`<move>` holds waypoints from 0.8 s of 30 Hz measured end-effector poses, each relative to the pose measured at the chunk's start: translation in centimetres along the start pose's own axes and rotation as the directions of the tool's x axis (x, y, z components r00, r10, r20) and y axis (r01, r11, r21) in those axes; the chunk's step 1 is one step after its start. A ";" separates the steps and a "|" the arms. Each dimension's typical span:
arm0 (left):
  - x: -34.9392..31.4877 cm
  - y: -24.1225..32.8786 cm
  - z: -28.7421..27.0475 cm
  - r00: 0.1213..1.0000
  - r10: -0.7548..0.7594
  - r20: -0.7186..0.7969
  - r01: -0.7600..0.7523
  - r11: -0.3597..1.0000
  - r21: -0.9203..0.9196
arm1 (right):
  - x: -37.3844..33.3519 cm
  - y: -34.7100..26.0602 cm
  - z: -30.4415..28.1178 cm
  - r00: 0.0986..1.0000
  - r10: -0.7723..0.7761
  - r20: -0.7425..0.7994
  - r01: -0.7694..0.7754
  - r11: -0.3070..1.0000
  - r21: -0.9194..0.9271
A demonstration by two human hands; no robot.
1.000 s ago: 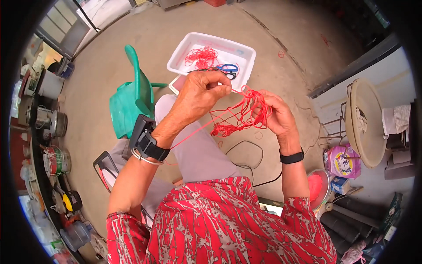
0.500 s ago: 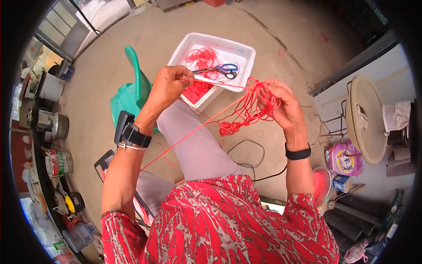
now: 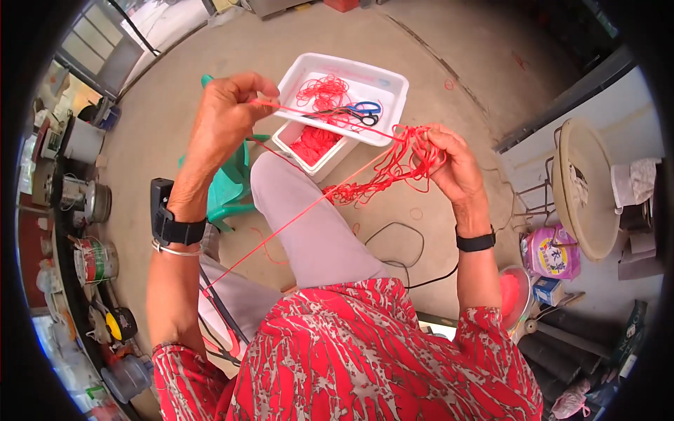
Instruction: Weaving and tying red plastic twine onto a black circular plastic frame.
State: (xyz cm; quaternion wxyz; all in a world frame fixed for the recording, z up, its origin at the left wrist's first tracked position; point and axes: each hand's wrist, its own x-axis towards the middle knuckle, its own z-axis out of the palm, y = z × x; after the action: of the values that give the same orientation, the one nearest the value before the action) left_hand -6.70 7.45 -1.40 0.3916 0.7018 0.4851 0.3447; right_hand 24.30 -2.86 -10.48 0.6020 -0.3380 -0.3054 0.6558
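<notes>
In my right hand (image 3: 453, 160) is a loose tangle of thin red cord (image 3: 404, 167), gripped between thumb and fingers, with its looped tail hanging down to the left over the floor. My left hand (image 3: 228, 116) is raised at the left, thumb and fingers pinched on a strand of the same cord. That strand stretches across to the tangle, passing in front of the white tray (image 3: 395, 81). Another strand slants from the tangle down past my knee to the lower left. Inside the tray lie more red cord (image 3: 324, 91) and blue-and-black scissors (image 3: 364, 112).
Under the tray stands a white box (image 3: 324, 168) holding red cord. A green plastic chair (image 3: 232, 182) is left of my knee. A black cable (image 3: 421, 242) curls on the floor. At the right are a round beige basin (image 3: 583, 193), a purple bag (image 3: 551, 254) and a bowl (image 3: 519, 298).
My left hand has moved left and slightly up, drawing the strand out longer. The tangle's hanging tail has shifted left and up. My right hand has hardly moved.
</notes>
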 end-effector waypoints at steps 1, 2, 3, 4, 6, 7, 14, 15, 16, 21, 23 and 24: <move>-0.2 -0.4 -0.2 0.995 0.010 0.099 -0.016 0.998 0.056 | -0.1 -0.1 0.4 1.000 0.000 -0.001 0.000 1.000 0.001; -0.3 -0.6 -0.2 0.980 0.014 0.197 -0.036 0.993 0.111 | -0.2 -0.3 0.9 0.999 -0.001 -0.033 0.001 1.000 -0.011; -0.2 -0.8 0.0 0.980 0.015 0.199 -0.037 0.993 0.110 | -0.2 -0.6 1.3 0.998 -0.005 -0.066 0.003 1.000 -0.024; -0.2 -0.9 0.3 0.980 -0.005 0.198 -0.022 0.991 0.135 | -0.2 -0.7 1.2 0.998 -0.006 -0.068 0.004 1.000 -0.024; -0.1 -1.0 0.5 0.980 -0.026 0.199 -0.006 0.987 0.159 | 0.1 -1.0 1.1 0.999 -0.006 0.033 0.007 0.999 -0.039; -0.1 -1.2 0.5 0.976 -0.028 0.215 -0.011 0.984 0.178 | 0.2 -1.1 1.3 1.000 -0.005 0.031 0.006 0.999 -0.038; 0.8 -2.8 -0.4 0.993 -0.103 0.050 0.092 0.979 0.184 | 0.3 -1.5 1.4 0.998 -0.059 -0.015 0.058 0.994 -0.094; 1.1 -3.6 -0.6 0.993 -0.104 0.050 0.093 0.978 0.185 | 0.2 -1.4 1.6 0.995 -0.081 -0.057 0.076 0.994 -0.075; 1.4 -4.3 -1.3 0.995 -0.099 0.025 0.096 0.989 0.116 | 0.1 -1.4 1.7 0.996 -0.079 -0.051 0.075 0.994 -0.073; 2.7 -4.0 -3.3 0.999 -0.020 0.043 0.012 0.985 0.175 | -0.7 -1.9 1.4 0.988 -0.108 -0.114 0.103 0.993 -0.050; 2.2 -3.6 -2.1 0.997 -0.030 0.075 0.016 0.985 0.174 | -1.0 -1.6 -0.2 0.992 -0.084 -0.097 0.081 0.996 -0.030; 1.8 -3.6 -1.5 0.985 0.007 0.171 -0.043 0.977 0.208 | -1.0 -1.7 -0.3 0.997 -0.057 -0.060 0.057 0.998 -0.008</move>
State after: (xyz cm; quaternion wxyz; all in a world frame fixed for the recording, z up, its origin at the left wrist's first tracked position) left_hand -8.90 10.26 -3.71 0.3503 0.7721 0.4751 0.2353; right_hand 25.57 -3.68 -9.23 0.6284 -0.3508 -0.2986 0.6268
